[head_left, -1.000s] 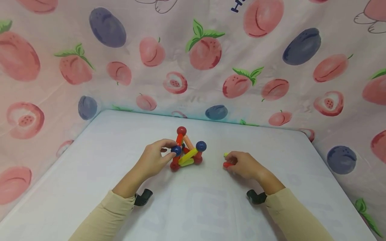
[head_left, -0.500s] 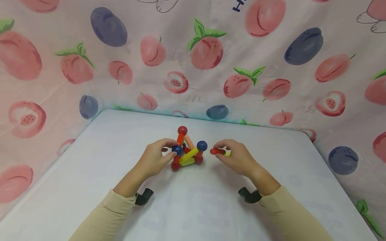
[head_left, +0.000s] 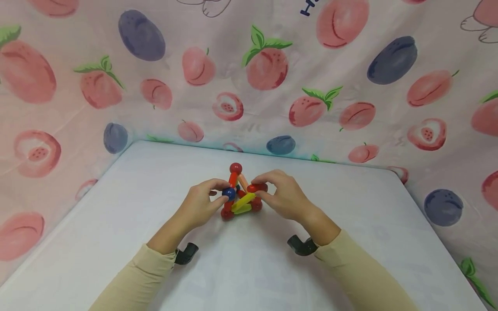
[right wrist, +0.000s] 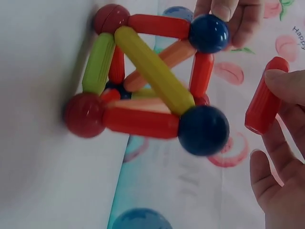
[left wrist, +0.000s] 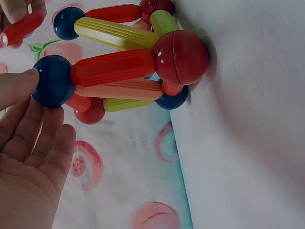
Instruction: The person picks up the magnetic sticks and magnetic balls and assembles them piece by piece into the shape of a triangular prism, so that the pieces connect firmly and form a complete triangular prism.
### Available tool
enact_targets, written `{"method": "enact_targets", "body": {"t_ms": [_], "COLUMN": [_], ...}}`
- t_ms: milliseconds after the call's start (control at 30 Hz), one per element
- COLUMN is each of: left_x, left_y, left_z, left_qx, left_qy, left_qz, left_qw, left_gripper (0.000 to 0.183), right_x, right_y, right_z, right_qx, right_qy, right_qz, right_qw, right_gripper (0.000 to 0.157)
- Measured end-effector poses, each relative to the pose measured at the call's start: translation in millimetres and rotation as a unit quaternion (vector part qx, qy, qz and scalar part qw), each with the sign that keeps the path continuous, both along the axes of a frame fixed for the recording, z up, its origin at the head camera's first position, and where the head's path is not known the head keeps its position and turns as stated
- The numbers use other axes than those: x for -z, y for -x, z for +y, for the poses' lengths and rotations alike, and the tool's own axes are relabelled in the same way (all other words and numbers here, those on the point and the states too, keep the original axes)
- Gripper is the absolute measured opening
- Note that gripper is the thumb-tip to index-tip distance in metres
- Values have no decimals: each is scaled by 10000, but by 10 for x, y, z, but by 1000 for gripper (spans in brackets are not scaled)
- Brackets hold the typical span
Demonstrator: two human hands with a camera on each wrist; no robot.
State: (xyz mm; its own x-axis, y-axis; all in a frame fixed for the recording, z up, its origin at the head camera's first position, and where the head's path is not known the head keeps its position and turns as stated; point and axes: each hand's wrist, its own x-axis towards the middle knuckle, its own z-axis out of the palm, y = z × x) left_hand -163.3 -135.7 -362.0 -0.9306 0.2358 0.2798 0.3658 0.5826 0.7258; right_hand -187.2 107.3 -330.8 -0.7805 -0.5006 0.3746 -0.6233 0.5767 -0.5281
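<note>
A toy frame of magnetic rods and balls, with a yellow rod slanting across one side, stands on the table's middle. My left hand pinches a blue ball at an upper corner of it. Between thumb and fingers, my right hand holds a loose red rod. The right wrist view has this rod apart from the other upper blue ball, which the right hand hides from the head camera. Red balls make lower corners. Red, orange and green rods join the balls.
The white table meets a cloth backdrop printed with peaches and plums at the back and sides. Black curved pieces stick out at both wrists.
My right hand has picked up the red rod from the table and carried it left to the frame. A yellow-green piece seen beside it earlier is out of sight. My left hand keeps still.
</note>
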Motion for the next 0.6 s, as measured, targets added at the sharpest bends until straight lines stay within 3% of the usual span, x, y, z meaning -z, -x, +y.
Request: {"method": "enact_targets", "body": {"t_ms": [233, 600], "left_x": [13, 2], "left_y": [5, -2], "left_z": [-2, -5], "left_qx": [28, 2], "left_qy": [-3, -6], "left_qz": [-18, 2], "left_qw": [10000, 10000], "left_gripper": [30, 30], "right_x": [23, 54], "right_y": [15, 51], "right_z": [-136, -210], "right_qx": [-378, -258], "right_qy": [-48, -329], "right_qz": [41, -51], "right_qw": [9993, 9991], "right_gripper": [27, 28]}}
